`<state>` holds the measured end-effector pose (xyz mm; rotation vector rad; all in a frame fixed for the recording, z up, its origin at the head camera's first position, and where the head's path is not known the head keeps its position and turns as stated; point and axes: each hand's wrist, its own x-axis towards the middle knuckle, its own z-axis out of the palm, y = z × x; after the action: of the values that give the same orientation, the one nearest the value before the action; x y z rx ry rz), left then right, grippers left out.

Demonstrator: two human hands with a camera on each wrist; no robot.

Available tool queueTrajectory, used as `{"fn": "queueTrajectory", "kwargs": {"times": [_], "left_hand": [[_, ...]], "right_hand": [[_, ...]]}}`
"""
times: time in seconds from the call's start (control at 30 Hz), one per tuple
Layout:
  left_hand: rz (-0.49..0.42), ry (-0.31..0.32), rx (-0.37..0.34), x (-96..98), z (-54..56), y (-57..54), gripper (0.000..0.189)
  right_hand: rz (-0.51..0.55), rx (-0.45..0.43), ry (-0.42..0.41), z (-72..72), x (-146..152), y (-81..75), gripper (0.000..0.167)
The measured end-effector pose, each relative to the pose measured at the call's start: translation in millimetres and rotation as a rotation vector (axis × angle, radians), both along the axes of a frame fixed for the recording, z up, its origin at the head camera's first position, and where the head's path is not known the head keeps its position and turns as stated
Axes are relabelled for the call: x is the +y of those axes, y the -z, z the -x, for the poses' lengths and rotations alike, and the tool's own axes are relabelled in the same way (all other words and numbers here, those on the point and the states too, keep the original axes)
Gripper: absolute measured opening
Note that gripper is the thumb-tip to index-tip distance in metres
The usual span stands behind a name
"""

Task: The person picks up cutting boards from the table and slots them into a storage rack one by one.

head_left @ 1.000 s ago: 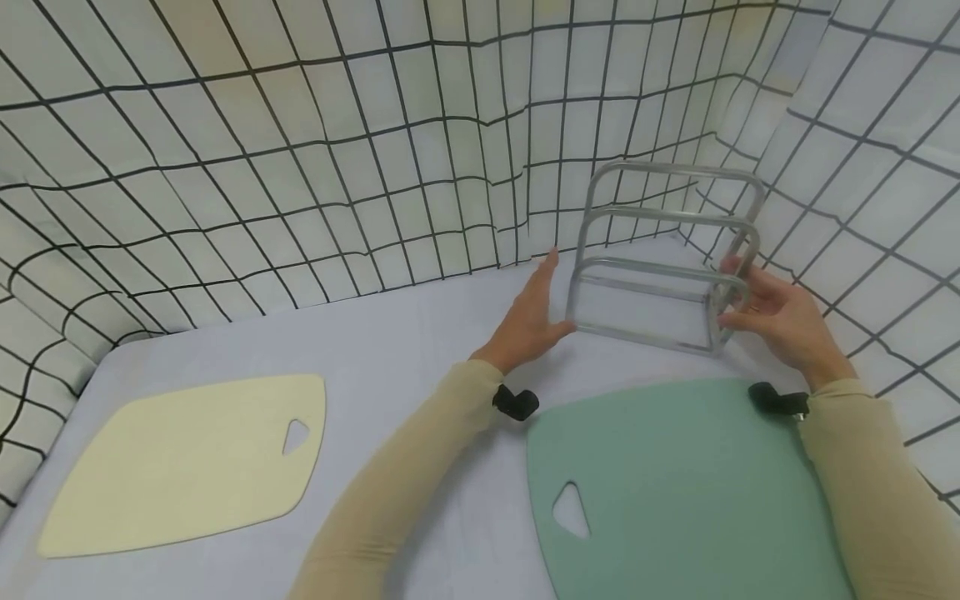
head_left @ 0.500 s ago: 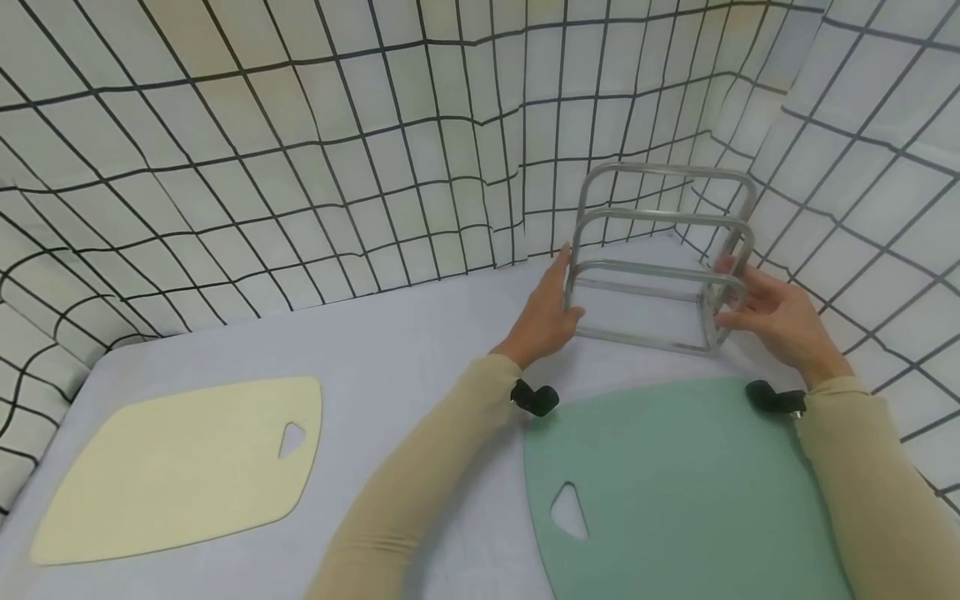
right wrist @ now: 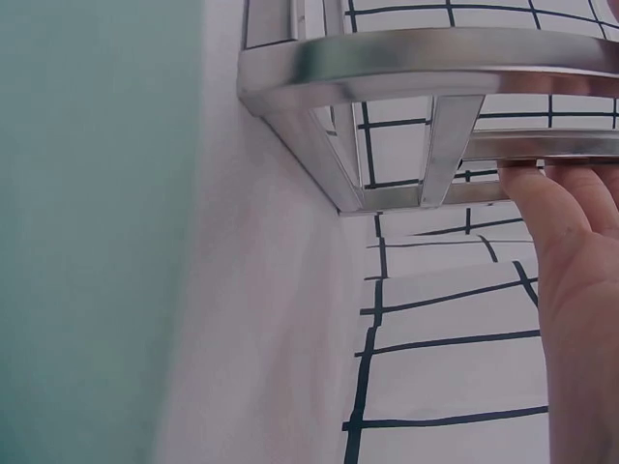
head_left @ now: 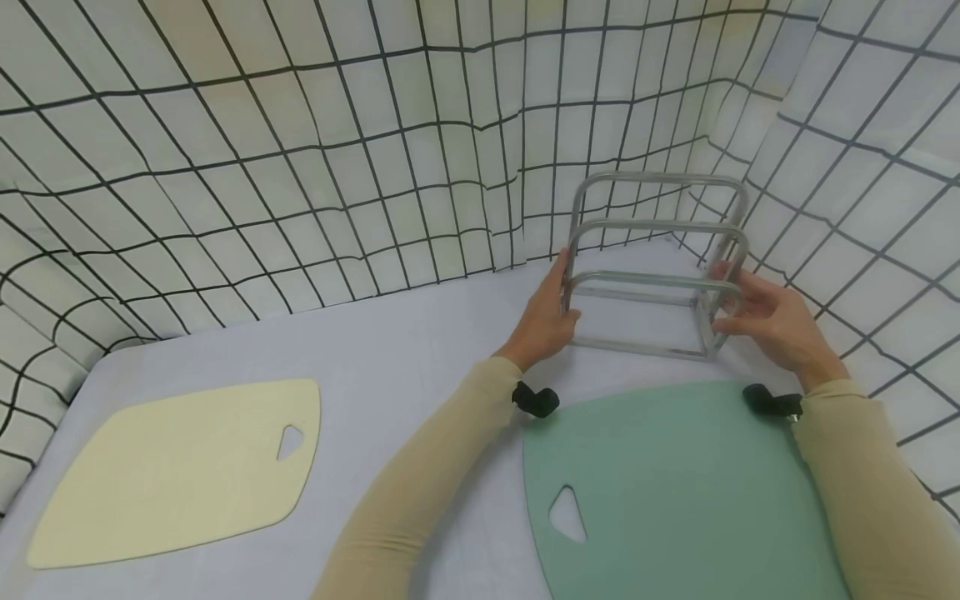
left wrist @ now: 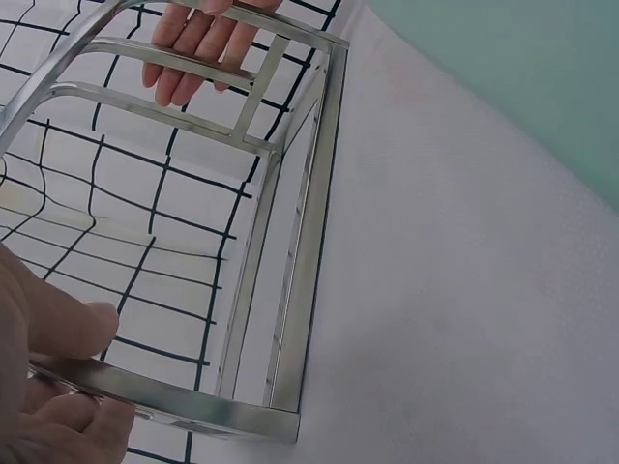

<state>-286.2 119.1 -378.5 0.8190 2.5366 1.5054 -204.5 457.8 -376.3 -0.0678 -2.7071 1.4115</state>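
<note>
A silver metal rack with three rounded upright loops stands on the white cloth at the back right. My left hand grips its left side; in the left wrist view the thumb lies on one face of the side bar and the fingers curl round the other. On the opposite side my right hand holds the rack, thumb in front and fingers behind the uprights. The right wrist view has the fingers against a side bar, its thumb out of sight.
A green cutting board lies flat in front of the rack, partly under the right forearm. Farther left lies a cream cutting board. A white cloth wall with a black grid rises close behind and to the right.
My left hand has moved right and closed on the rack's left side, where it was beside it with fingers spread. The right hand keeps its hold.
</note>
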Motion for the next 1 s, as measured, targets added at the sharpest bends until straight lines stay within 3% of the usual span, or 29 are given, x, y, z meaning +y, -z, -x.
{"fn": "queueTrajectory", "kwargs": {"times": [0.3, 0.6, 1.0], "left_hand": [[0.009, 0.030, -0.003, -5.6, 3.3, 6.6, 0.096], [-0.041, 0.088, -0.072, -10.8, 6.5, 9.1, 0.098], [-0.042, 0.097, -0.063, -15.0, 6.5, 12.2, 0.100]], "right_hand": [[-0.031, 0.012, -0.007, 0.5, 1, 2.6, 0.084], [-0.011, 0.018, -0.029, 0.4, 2, 1.4, 0.084], [-0.056, 0.014, -0.069, 1.0, 4, 4.7, 0.077]]}}
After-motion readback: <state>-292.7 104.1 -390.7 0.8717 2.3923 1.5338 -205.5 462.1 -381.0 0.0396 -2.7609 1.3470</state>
